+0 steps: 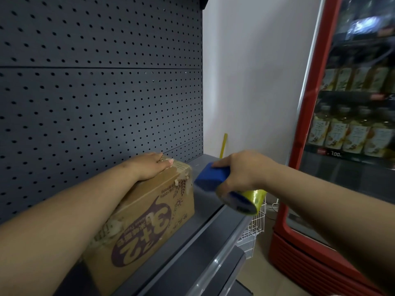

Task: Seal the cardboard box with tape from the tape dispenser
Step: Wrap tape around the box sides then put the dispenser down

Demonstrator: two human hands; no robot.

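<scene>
Head view: the cardboard box [147, 223] sits on a grey shelf [205, 238] at about 7 o'clock in the frame, its back toward a dark pegboard panel [96, 82], its printed side face turned toward the camera with the print upside down. Worn scraps of old tape show along its top edges. The left hand [149, 165] lies palm down on the far end of the box's top, fingers held together and flat, with a ring on one of them; the forearm runs along the lid.

At 3 o'clock from that hand, just beside the box's far right corner but apart from it, the right hand [241, 169] grips the blue tape dispenser [213, 178]. Its fingers wrap the handle, and the forefinger stretches forward along the top of the blue body. The yellowish tape roll [245, 201] hangs below the hand, over the shelf's front edge.

At 3 o'clock stands a red drinks cooler [307, 129] with bottles behind glass. A white wire rack [254, 227] is on the floor below the shelf.
</scene>
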